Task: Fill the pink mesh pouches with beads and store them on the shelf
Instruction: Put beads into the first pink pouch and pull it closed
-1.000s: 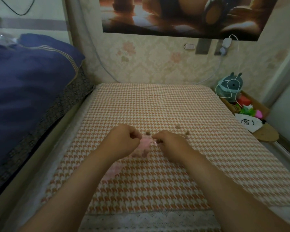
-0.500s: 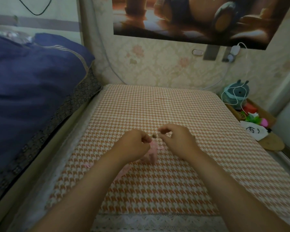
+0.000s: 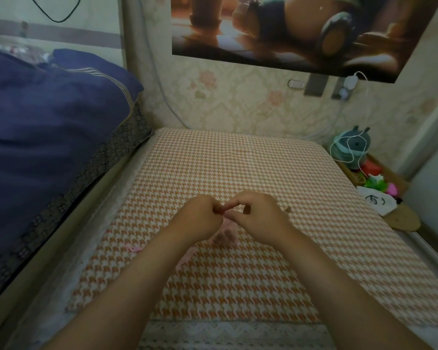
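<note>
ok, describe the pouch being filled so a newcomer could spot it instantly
Find the orange-and-white houndstooth mat. Near its middle the left hand and right hand meet fingertip to fingertip; the pink mesh pouch hangs just below them. Dark beads show through it, unlike the flat pink fabric under the left wrist.

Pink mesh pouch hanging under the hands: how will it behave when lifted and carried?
The pink mesh pouch will probably be floppy: it hangs limp from both hands, left hand and right hand. Likely bottom-heavy, since dark beads bunch at its lower end, so it may swing. Beads could spill if the top is open; its closure is hidden by the fingers.
</note>
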Available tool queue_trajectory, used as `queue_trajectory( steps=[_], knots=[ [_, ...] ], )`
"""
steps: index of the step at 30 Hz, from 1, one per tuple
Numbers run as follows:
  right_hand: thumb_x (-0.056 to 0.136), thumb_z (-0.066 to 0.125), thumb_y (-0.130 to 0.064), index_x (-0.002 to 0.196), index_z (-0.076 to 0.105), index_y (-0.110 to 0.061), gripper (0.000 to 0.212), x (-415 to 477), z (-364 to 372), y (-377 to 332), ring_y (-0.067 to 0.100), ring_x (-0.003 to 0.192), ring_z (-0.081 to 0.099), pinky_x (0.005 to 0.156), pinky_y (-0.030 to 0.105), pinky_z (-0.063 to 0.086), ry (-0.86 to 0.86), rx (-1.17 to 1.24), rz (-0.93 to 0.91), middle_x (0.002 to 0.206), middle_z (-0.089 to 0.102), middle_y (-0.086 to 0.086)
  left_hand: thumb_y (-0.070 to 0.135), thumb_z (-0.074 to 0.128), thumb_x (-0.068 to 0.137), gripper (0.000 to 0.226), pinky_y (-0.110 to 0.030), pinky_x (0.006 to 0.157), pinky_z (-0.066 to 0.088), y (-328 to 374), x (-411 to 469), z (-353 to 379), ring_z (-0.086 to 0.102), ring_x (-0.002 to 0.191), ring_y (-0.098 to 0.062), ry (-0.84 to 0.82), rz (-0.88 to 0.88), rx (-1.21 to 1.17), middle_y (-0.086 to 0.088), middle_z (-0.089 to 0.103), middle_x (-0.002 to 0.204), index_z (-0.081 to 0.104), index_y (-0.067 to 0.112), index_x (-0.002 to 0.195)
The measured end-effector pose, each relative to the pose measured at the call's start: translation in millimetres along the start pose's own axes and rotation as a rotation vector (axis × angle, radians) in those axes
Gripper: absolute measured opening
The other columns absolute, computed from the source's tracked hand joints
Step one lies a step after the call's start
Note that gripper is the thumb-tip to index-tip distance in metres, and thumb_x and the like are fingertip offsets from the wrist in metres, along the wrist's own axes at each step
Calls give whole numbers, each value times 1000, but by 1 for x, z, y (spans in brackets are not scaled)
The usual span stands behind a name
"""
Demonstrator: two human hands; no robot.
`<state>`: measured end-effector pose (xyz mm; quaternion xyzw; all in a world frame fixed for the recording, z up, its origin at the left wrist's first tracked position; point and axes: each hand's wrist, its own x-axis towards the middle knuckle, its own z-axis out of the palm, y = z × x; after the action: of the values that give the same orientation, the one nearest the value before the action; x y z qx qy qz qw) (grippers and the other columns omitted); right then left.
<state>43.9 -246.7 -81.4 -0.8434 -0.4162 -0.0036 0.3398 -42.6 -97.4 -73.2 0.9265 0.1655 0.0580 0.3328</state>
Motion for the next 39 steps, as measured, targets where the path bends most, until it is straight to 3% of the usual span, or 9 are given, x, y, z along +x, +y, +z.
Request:
queue_trajectory(
  steps=[5, 10, 14, 17, 21, 26, 31, 34, 39],
  knots=[
    [95, 64, -25, 105, 76, -29, 15, 13, -1, 17, -9, 74, 52, 77, 17, 44, 74, -56, 63, 111, 67, -16, 14, 55, 90, 33, -27, 85, 54, -4, 3, -5, 64, 105, -14, 4, -23, -4, 1, 67, 123, 69, 20, 120],
    [96, 60, -22, 119, 69, -33, 27, 28, 14, 38, 10, 118, 57, 103, 35, 47, -132, -257, 105, 129, 60, -9, 17, 57, 91, 31, -31, 79, 57, -10, 8, -7, 66, 96, -18, 9, -35, 17, 0, 68, 119, 69, 21, 119],
    [97, 54, -12, 142, 55, -31, 49, 43, 27, 46, 21, 127, 55, 102, 42, 48, -203, -384, 114, 144, 54, -1, 23, 63, 89, 29, -31, 85, 56, -13, 11, -5, 66, 95, -13, 1, 1, 12, 2, 70, 113, 70, 22, 117],
    [92, 60, -14, 138, 55, -42, 54, 53, 38, 53, 19, 114, 62, 79, 33, 51, -276, -491, 74, 133, 61, -7, 21, 64, 88, 28, -27, 87, 54, -12, 12, -3, 66, 98, -11, -15, 21, -18, 3, 71, 112, 71, 22, 114],
    [91, 63, -25, 101, 68, -40, 19, 57, 42, 57, 21, 91, 65, 56, 27, 34, -311, -594, 18, 93, 55, -11, 23, 65, 88, 21, -29, 88, 54, -9, 9, -4, 66, 98, -12, -27, 38, -52, 3, 72, 107, 74, 24, 106],
    [89, 65, -15, 97, 71, -29, 17, 48, 37, 53, 22, 92, 63, 67, 31, 42, -267, -528, 23, 98, 57, -6, 25, 65, 88, 25, -28, 87, 54, -13, 9, -2, 63, 98, -9, -31, 40, -63, 6, 68, 114, 71, 24, 112],
    [92, 67, -19, 108, 71, -28, 18, 33, 20, 41, 8, 94, 64, 86, 32, 53, -21, -107, 145, 100, 68, -13, 17, 62, 87, 32, -22, 84, 49, -17, 7, -2, 61, 103, -8, -34, 50, -51, 6, 65, 123, 68, 23, 118],
    [89, 73, -26, 101, 73, -30, 13, 22, 5, 25, -4, 80, 63, 82, 26, 53, 104, -1, 154, 95, 71, -16, 15, 60, 87, 34, -19, 72, 48, -14, 4, 0, 63, 92, -7, -45, 42, -62, 9, 63, 122, 68, 24, 119],
    [82, 80, -28, 91, 77, -30, 10, -5, -7, 1, -14, 66, 58, 68, 16, 41, 109, 70, 66, 88, 73, -18, 15, 63, 83, 31, -22, 76, 52, -6, -1, 5, 66, 86, -9, -44, 59, -129, 7, 69, 109, 71, 23, 112]
  ],
)
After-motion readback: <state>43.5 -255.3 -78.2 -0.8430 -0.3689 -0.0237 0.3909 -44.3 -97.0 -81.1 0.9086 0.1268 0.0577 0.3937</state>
